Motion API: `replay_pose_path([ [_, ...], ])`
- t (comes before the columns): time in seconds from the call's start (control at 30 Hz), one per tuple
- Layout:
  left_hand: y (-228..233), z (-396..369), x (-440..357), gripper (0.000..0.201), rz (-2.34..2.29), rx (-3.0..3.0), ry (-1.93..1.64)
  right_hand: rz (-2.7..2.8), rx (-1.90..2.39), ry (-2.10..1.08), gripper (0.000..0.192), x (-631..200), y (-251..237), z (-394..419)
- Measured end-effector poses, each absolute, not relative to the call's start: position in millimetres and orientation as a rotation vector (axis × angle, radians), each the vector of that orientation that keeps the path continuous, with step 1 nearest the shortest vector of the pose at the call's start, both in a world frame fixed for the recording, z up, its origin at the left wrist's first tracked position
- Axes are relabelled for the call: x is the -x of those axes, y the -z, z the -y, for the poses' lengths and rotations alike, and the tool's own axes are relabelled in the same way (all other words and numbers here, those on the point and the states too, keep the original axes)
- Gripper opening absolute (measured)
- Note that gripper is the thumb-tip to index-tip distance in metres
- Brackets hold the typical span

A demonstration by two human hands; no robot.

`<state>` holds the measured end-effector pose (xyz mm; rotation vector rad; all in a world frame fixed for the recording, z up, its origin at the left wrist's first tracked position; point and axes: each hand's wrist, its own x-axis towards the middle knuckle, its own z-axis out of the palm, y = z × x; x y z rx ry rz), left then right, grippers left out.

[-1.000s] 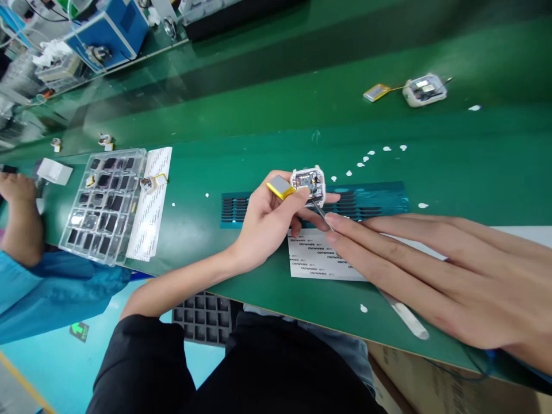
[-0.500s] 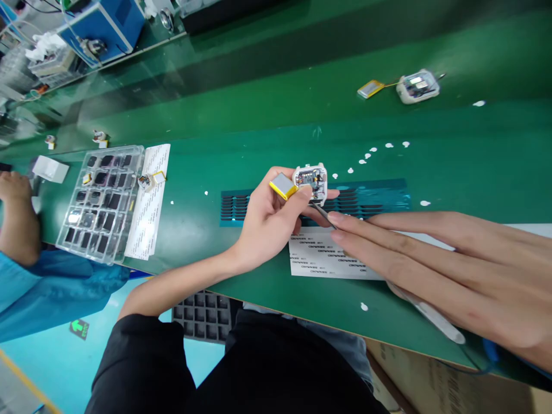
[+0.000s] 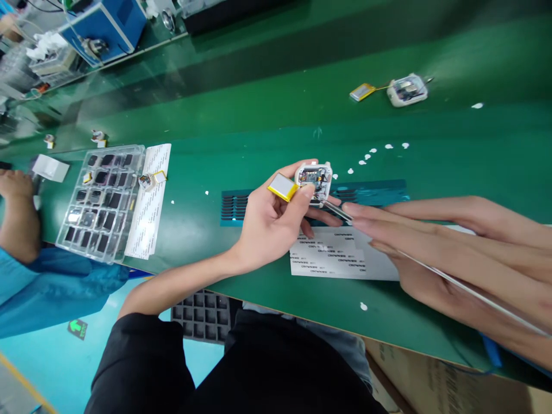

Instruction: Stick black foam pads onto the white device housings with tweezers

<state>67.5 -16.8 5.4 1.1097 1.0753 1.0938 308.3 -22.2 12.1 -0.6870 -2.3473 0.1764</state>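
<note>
Green worktop (image 3: 259, 144) ran the full width, conveyor lane behind it, blue machine (image 3: 107, 26) far left at the back. Left hand (image 3: 269, 221) had the small white housing (image 3: 314, 181) raised just above the surface, over the teal slotted strip (image 3: 371, 192). Fingers were clamped on its edges, thumb on the near side, board face up. Yellow-edged pouch battery (image 3: 282, 187) sat against the housing's left side, resting on my forefinger; I judged it was tied in by short leads, though they were too small to see.

Right hand (image 3: 466, 259) held the tweezers (image 3: 431, 267) pinched between thumb and the long fingers, tips at the housing's lower right corner. Couldn't tell whether the tips were touching anything.

Handling notes, judgement only:
- Housing looked light, stiff, thin-walled plastic. Grip the outer rim only, keep off the exposed board.
- Battery is the fragile bit: soft pouch, no squeezing, no metal points near it. Support it flat and don't let it hang on its leads.
- Smooth plastic, likely a bit slippery, so side pressure from two opposing fingers beat a top pinch.
- Tweezers stiff and sharp, so light force only.

White label sheet (image 3: 340, 253) lay under my right fingers, small white scraps (image 3: 375, 150) scattered beyond. Clear compartment tray (image 3: 101, 201) with dark parts sat well to the left beside another printed sheet (image 3: 150, 201). Second housing (image 3: 407, 91) with its battery (image 3: 361, 92) lay out on the far lane. Another person's blue sleeve (image 3: 52, 290) and hand (image 3: 17, 213) were at the left edge.
</note>
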Motion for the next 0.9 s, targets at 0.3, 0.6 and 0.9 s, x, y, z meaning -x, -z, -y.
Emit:
replay_pose_path([
  [0.3,-12.6,14.7,-67.8,0.045,-1.043,-1.028,-1.077,2.332,0.611,-0.006,0.075,-301.7,-14.7,13.1],
  [0.6,-10.8,-59.1,-30.0,0.021,-1.603,-1.793,-0.938,2.221,0.53,0.251,0.048,-299.5,-17.8,-0.4],
  [0.9,-49.7,-121.2,5.7,0.01,-2.054,-1.874,-1.037,2.143,0.448,0.391,0.029,-293.1,-24.6,-8.0],
])
